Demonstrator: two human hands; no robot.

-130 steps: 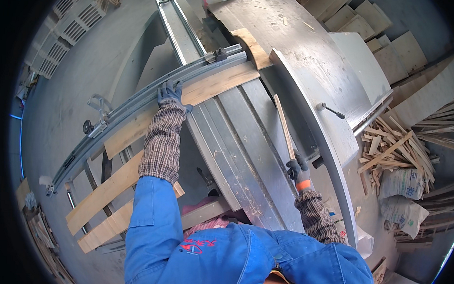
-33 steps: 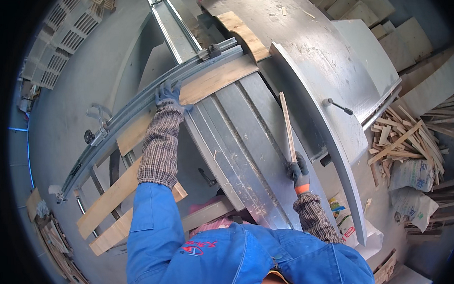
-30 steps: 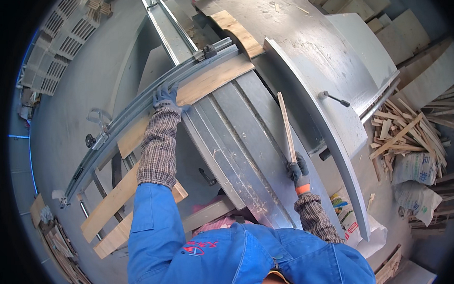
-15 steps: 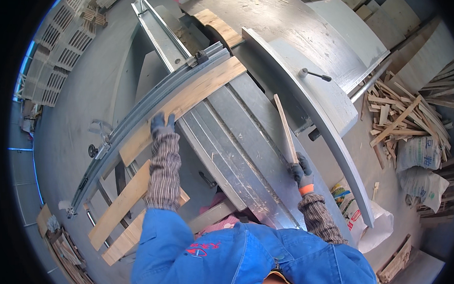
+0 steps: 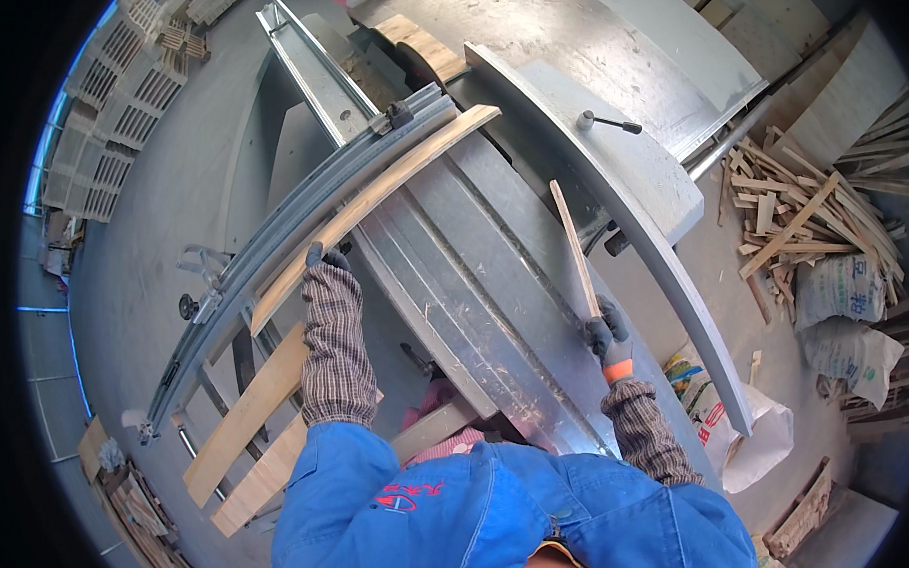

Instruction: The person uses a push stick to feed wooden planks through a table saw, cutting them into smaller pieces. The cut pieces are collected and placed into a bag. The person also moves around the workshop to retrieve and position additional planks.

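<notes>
long wooden board [image 5: 378,186], stiff, light: left hand [image 5: 325,259] grip pressed on its lower edge; thin wooden strip [image 5: 574,246], likely springy, right hand [image 5: 607,334] grip pinching its end.

Grey concrete floor [image 5: 146,243] in daylight; scrap wood pile [image 5: 807,216] (beside sacks [image 5: 839,297]), stacked pallets [image 5: 120,102].

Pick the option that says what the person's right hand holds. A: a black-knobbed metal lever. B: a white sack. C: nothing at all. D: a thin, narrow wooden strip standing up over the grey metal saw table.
D: the gloved right hand grips the lower end of a thin, narrow wooden strip that rises over the grey metal saw table.
</notes>
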